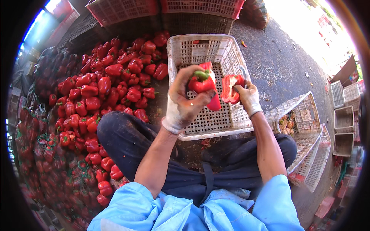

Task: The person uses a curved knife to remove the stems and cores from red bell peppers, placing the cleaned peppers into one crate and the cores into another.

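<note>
My left hand (187, 96), in a soiled white glove, is closed around a red bell pepper (201, 82) with its green stem up. Beneath and beside that pepper, more red pepper flesh (214, 103) shows; whether it is held or lies in the crate, I cannot tell. In my right hand (249, 98), also gloved, is a cut-open red bell pepper piece (230, 88), its pale inside showing. A thin curved metal blade (243, 72) sticks up from the same hand; its handle is hidden. Both hands are above a white slatted plastic crate (216, 134).
A large heap of red bell peppers (92, 90) spreads at the left, with netted sacks of peppers (48, 154) beyond. Red crates (123, 11) stand at the far side. Tilted white crates (308, 127), one holding pale scraps (286, 124), are by my right knee.
</note>
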